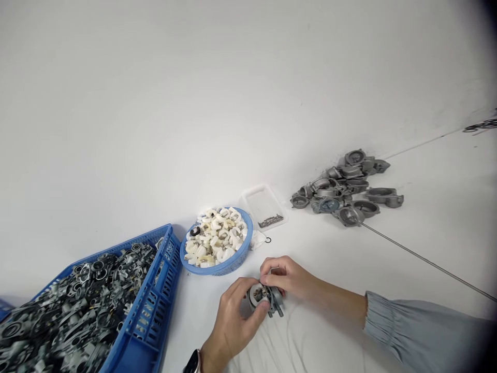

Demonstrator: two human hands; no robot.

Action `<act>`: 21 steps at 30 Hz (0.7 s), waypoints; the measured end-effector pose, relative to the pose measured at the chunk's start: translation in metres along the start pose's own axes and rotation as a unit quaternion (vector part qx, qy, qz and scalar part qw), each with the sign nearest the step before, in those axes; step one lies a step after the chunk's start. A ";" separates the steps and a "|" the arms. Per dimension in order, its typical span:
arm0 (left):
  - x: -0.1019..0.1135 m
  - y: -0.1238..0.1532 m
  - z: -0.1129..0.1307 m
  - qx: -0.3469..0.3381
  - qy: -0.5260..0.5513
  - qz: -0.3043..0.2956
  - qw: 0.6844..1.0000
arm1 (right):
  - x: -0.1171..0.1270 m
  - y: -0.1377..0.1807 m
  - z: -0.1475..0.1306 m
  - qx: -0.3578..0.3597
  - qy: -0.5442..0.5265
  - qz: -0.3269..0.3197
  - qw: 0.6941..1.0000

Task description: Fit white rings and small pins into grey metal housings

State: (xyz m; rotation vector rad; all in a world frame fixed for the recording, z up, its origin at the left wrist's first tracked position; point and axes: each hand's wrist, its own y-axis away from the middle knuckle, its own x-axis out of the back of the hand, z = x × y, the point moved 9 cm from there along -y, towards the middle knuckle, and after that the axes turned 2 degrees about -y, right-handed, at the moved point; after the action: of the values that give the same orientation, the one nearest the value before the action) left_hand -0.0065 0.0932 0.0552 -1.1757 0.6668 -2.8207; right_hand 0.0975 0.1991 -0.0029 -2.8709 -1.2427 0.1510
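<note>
My left hand (pixel 235 316) is closed around a grey metal carburetor body (pixel 276 300), thumb on the near side and fingers over the far side. A whitish ring-shaped float (pixel 256 294) sits in its upturned face, with small brass-coloured parts in the middle. My right hand (pixel 289 277) is pinched at the far right rim of the carburetor. Its thumb and index finger meet there, and whatever lies between the tips is hidden. The carburetor is held low over the white table (pixel 322 331), in front of the round basket.
A blue crate (pixel 153 311) full of grey carburetor bodies stands at left. Beside it is a round blue basket (pixel 248 243) of white floats, then a white tray (pixel 258 199) with small pins (pixel 271 221). Grey float bowls (pixel 326 191) are piled at right, near a thin rod (pixel 419 256).
</note>
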 end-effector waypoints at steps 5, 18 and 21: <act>0.001 0.001 0.001 -0.006 0.003 0.004 1.000 | -0.001 0.002 -0.002 0.006 0.009 -0.004 1.000; 0.001 0.002 0.000 -0.019 -0.005 0.017 1.000 | -0.007 0.022 -0.044 0.139 0.132 -0.074 0.979; 0.001 0.003 0.001 -0.025 -0.009 0.020 0.999 | -0.006 0.020 -0.042 0.131 0.133 -0.081 0.979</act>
State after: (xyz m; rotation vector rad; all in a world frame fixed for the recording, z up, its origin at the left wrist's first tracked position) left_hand -0.0071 0.0903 0.0555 -1.1804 0.7558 -2.7723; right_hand 0.1123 0.1824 0.0385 -2.4584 -1.2872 -0.0658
